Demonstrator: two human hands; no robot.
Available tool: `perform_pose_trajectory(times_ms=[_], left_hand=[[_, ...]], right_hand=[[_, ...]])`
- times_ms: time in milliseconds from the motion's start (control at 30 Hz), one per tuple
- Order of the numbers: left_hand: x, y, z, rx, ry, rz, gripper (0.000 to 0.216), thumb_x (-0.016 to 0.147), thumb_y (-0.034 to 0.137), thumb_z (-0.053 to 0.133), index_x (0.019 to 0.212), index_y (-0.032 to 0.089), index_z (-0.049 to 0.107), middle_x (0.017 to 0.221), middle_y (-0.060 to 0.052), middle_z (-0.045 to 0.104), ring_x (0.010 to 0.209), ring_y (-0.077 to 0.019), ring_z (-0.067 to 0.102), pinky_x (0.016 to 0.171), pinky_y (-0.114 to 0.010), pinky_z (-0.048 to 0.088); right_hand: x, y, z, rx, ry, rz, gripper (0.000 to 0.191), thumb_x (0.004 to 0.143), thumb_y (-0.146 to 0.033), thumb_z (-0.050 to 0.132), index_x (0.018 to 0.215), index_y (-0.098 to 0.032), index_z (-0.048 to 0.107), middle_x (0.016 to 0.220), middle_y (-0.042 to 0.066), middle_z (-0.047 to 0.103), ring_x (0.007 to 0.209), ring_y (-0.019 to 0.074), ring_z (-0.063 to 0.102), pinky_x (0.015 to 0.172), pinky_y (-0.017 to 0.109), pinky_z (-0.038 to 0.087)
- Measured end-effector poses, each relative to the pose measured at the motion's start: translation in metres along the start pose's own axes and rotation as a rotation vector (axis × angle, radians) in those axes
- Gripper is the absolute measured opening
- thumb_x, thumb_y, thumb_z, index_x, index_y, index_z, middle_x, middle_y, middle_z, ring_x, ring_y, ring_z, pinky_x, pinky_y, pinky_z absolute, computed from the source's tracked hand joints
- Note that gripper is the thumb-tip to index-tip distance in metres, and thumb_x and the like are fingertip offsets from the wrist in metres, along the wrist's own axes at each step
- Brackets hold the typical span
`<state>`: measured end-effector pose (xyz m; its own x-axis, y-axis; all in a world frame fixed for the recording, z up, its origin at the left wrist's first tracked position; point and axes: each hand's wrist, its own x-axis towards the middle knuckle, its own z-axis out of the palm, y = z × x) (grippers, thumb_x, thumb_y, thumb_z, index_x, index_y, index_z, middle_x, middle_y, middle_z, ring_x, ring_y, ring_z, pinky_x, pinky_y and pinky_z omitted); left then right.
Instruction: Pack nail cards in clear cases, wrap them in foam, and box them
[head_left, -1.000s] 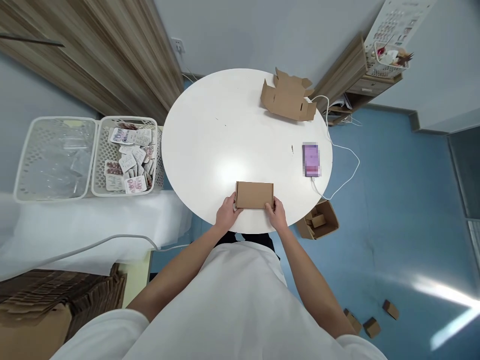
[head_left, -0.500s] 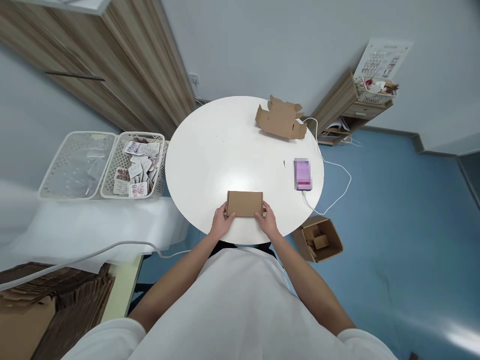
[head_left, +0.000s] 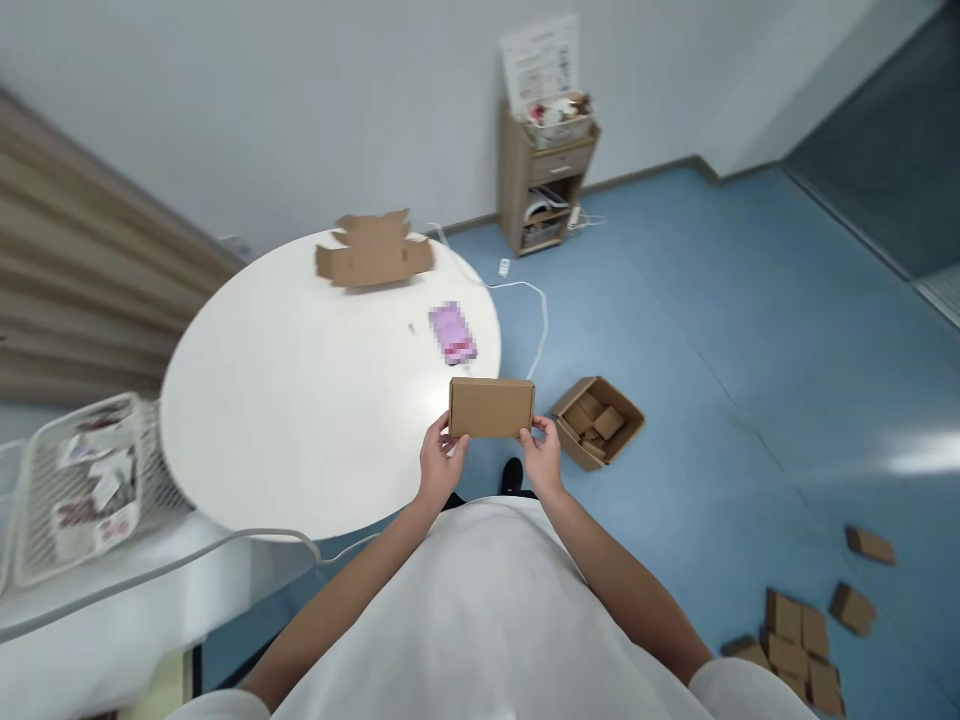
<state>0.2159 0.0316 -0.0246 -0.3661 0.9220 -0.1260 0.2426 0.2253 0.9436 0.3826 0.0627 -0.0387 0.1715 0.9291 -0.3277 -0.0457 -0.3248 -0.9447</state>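
Note:
A small closed cardboard box (head_left: 492,408) is held up in front of me, its lid facing the camera. My left hand (head_left: 441,460) grips its left end, and my right hand (head_left: 543,455) grips the right end, thumbs on the near edge. The box hangs in the air over the right rim of the white round table (head_left: 300,420). Beyond it on the table lies a purple pixelated phone-like device (head_left: 452,333). An unfolded cardboard box blank (head_left: 375,252) rests at the table's far edge.
On the floor to the right stands an open carton (head_left: 630,425) with small boxes inside. Several small cardboard boxes (head_left: 787,655) lie on the floor at lower right. A white basket of packets (head_left: 139,420) sits at left. A white cable (head_left: 544,320) trails off the table. A small cabinet (head_left: 514,190) stands by the wall.
My view and body have turned to the right. The box, still in both hands, has risen off the table and moved to its right edge. Floor boxes have come into view.

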Motion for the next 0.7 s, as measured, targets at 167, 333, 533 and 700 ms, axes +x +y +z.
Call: perform_pose_trajectory(times_ms=[167,333,533,700], left_hand=[[0.008,0.017,0.100,0.048,-0.453,0.005,0.056,0.074,0.029,0.058,0.126,0.024,0.039,0.115,-0.010,0.044,0.080,-0.0124,0.057,0.075,-0.034,0.051],[0.012,0.037,0.188,0.128,-0.757,0.024,0.061,0.073,0.025,0.058,0.129,0.022,0.037,0.115,-0.011,0.043,0.087,-0.0150,0.058,0.080,-0.034,0.049],[0.008,0.053,0.236,0.303,-0.941,0.281,0.063,0.070,0.029,0.061,0.128,0.019,0.038,0.132,-0.011,0.040,0.124,-0.0246,0.035,0.102,-0.040,0.029],[0.003,0.036,0.200,0.417,-0.904,0.265,0.066,0.070,0.029,0.062,0.130,0.017,0.036,0.137,-0.013,0.034,0.128,-0.0263,0.029,0.104,-0.043,0.026]], right_hand=[[0.011,0.024,-0.101,0.082,0.379,0.036,0.032,0.070,-0.034,0.055,0.097,-0.018,0.048,0.106,0.008,0.052,0.080,0.0141,0.059,0.076,0.032,0.049],[0.015,0.036,-0.171,0.087,0.647,0.032,0.042,0.070,-0.035,0.054,0.107,-0.017,0.047,0.112,0.011,0.051,0.087,0.0161,0.059,0.083,0.035,0.046],[0.002,0.042,-0.193,0.089,0.673,-0.007,0.056,0.071,-0.034,0.053,0.124,-0.022,0.041,0.142,0.010,0.021,0.123,0.0223,0.038,0.098,0.036,0.035],[-0.020,0.055,-0.168,0.047,0.643,0.079,0.052,0.071,-0.032,0.052,0.121,-0.024,0.045,0.144,0.007,0.017,0.124,0.0227,0.036,0.097,0.036,0.036]])
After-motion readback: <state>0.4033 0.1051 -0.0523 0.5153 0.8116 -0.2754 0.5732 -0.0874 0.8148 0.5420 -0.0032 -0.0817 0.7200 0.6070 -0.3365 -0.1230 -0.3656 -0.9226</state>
